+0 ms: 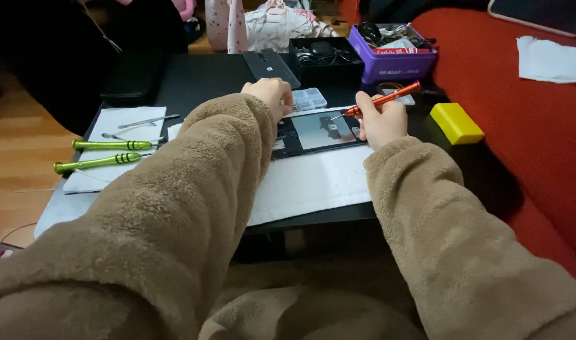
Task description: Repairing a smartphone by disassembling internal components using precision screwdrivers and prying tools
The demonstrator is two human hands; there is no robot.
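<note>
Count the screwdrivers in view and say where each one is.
3. Two green screwdrivers lie on white paper at left; an orange screwdriver is in the right hand. Boxes may hide more.

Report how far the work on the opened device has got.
Done: the device lies open, insides showing. In hand: the right hand holds an orange screwdriver, tip at the insides; the left hand rests on the device's edge. Left: two green screwdrivers lie unused.
</note>
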